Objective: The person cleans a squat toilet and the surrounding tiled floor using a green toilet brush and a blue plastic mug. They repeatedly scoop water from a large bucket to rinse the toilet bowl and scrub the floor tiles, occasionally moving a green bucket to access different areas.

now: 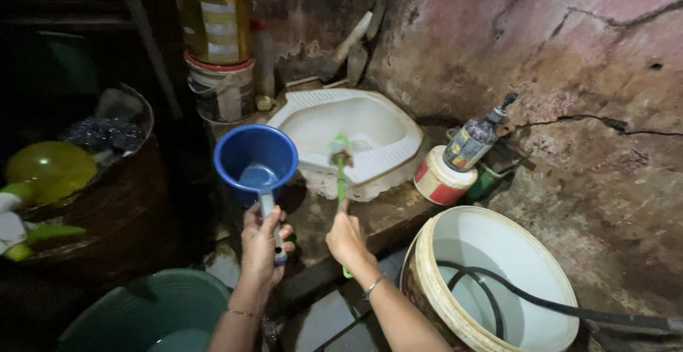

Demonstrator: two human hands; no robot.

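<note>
My left hand [262, 247] grips the handle of a blue plastic dipper [255, 158], held up with a little water in its bottom. My right hand [346, 239] holds a green-handled brush [341, 160] whose head reaches toward the front rim of a white squat toilet pan [388, 149]. The pan sits on a raised dark platform against a stained wall. Both wrists wear thin bracelets.
A large white bucket [434, 302] with a black hose [569, 309] in it stands at lower right. A green tub [153, 309] is at lower left. Stacked tins [215, 46] stand behind the pan, small cans [445, 178] to its right, a cluttered dark drum [107, 203] at left.
</note>
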